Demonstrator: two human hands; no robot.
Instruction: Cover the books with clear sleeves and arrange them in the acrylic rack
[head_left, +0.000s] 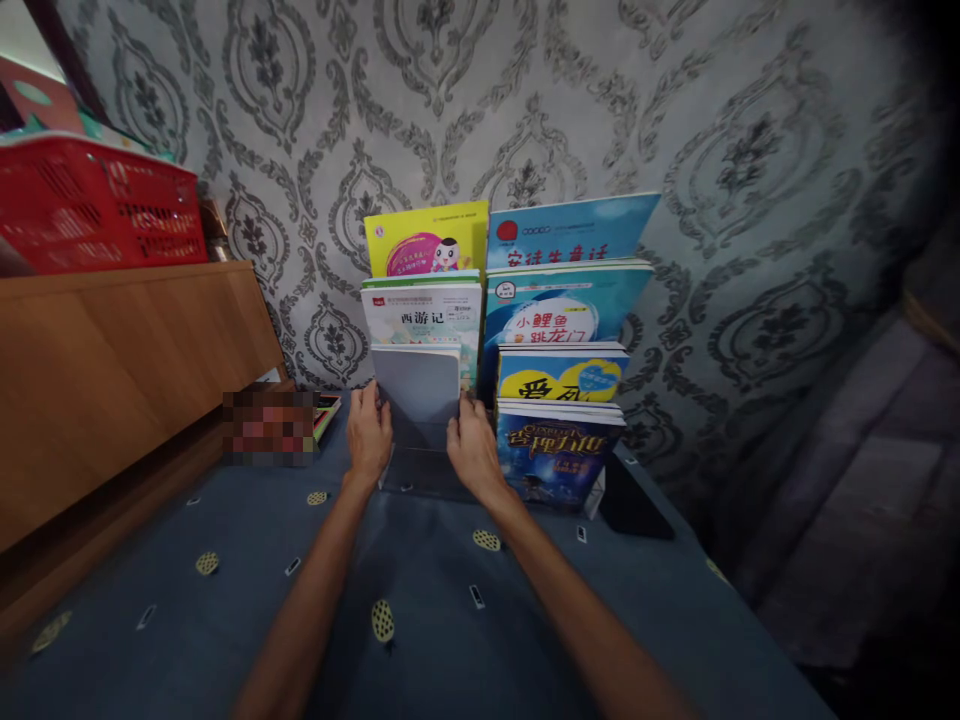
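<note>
"Why do we grip the grey book [418, 390] by both sides?"
"Probably so our left hand [369, 430] and right hand [474, 442] steady it upright, in front of the white book [422, 308]"

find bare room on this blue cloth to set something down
Open cloth lies between the left forearm and right forearm, in front of the standing books; another patch runs from the left forearm toward the wooden cabinet. It is crowded at the books, with left hand and right hand holding the grey book.
</note>
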